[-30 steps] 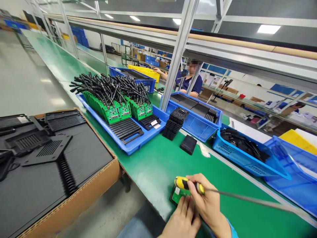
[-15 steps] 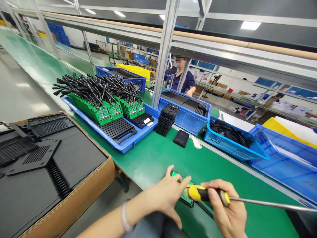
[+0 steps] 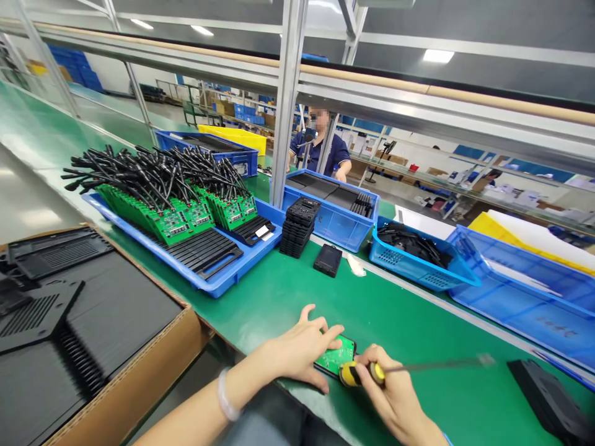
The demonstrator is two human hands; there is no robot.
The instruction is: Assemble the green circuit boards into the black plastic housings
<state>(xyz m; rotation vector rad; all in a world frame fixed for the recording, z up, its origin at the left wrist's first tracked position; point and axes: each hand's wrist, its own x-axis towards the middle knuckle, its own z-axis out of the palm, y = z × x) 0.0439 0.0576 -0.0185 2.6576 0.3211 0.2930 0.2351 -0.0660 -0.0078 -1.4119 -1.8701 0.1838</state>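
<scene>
My right hand (image 3: 393, 396) is wrapped around a screwdriver (image 3: 349, 374) with a yellow and black handle. The handle's butt end rests at the near right part of a green circuit board (image 3: 341, 354), while the blurred shaft points right, away from the board. That board sits in a black frame or case at the bench's near edge. My left hand (image 3: 302, 348) is open and spread over the board's left side, fingertips touching it and thumb near its front edge. Part of the board is hidden under both hands.
A blue tray (image 3: 227, 286) holds green boards with black cables (image 3: 181, 220). Beyond the hands are stacked black cases (image 3: 297, 226), a single black case (image 3: 328, 260) and blue bins (image 3: 325, 217). A cardboard box (image 3: 153, 359) stands left, a black part (image 3: 553, 396) right. A co-worker (image 3: 320, 145) is opposite.
The screwdriver's handle end has come down from above the board to its near edge. My right hand moved left and lower; the view shifted right, showing the black part at right more fully.
</scene>
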